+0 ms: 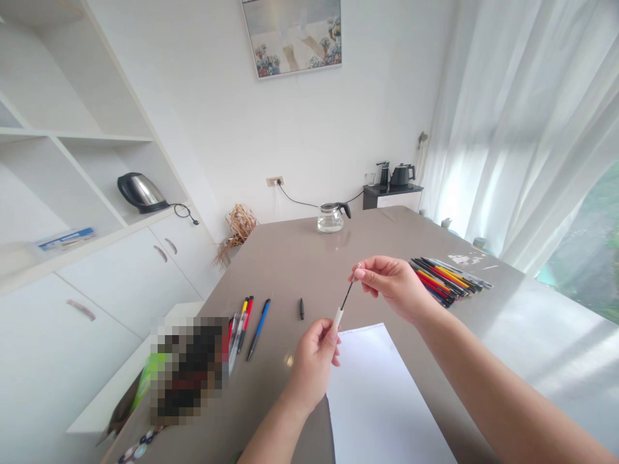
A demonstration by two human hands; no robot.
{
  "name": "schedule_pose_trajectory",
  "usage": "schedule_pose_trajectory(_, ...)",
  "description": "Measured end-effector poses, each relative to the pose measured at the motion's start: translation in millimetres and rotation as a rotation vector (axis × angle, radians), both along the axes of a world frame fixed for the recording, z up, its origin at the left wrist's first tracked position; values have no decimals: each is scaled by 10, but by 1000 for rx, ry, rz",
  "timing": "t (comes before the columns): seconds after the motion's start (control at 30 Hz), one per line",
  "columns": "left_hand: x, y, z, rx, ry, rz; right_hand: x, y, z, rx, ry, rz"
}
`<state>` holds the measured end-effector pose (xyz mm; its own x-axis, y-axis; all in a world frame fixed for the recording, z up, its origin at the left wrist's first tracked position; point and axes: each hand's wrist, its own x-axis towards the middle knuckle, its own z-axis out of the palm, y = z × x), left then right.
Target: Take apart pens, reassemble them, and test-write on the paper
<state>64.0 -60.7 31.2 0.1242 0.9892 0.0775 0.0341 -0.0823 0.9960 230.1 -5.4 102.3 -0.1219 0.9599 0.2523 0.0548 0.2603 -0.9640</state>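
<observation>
My left hand (314, 357) is closed around a white pen barrel (337, 318), which points up and slightly right. A thin dark pen refill (346, 296) stands out of the barrel's upper end. The fingertips of my right hand (394, 283) pinch the refill's far end. How deep the refill reaches inside the barrel is hidden. Beneath my hands lies a sheet of white paper (382, 393) with a rough top edge. A small black pen part (302, 309) rests on the table left of the barrel.
Several pens (246, 324) lie to the left, by a blurred-out patch, with a blue pen (259, 329) beside them. A pile of pens (445, 280) and white scraps (467, 258) are at right. A glass pot (331, 219) stands at the table's (280, 251) far edge.
</observation>
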Motion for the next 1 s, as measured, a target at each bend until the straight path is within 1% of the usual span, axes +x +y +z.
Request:
schedule_pose_trajectory(0.17,-19,1,6,17,15,-20,-54,-8,-49,-47,-44,73)
schedule_pose_trajectory(0.27,-31,-1,4,20,27,-5,-122,-22,-95,-70,-96,117)
schedule_pose_trajectory(0.4,-39,-5,-10,-20,30,6,-205,-49,-128,-55,-131,179)
schedule_pose_trajectory(0.57,-31,-9,-5,-10,14,27,-246,-86,-105,-14,-119,162)
schedule_pose_trajectory(0.73,-15,-32,59,47,-35,10,-280,-135,-89,-31,-56,195)
schedule_pose_trajectory(0.8,-22,-43,94,69,-57,14,-284,-140,-104,-53,-61,214)
schedule_pose_trajectory(0.9,-71,-36,146,96,-86,87,-278,-72,-175,-94,-137,224)
schedule_pose_trajectory(0.93,-100,-24,161,109,-100,136,-280,-24,-211,-106,-185,215)
schedule_pose_trajectory(1.0,-174,12,183,147,-133,255,-311,104,-296,-126,-357,177)
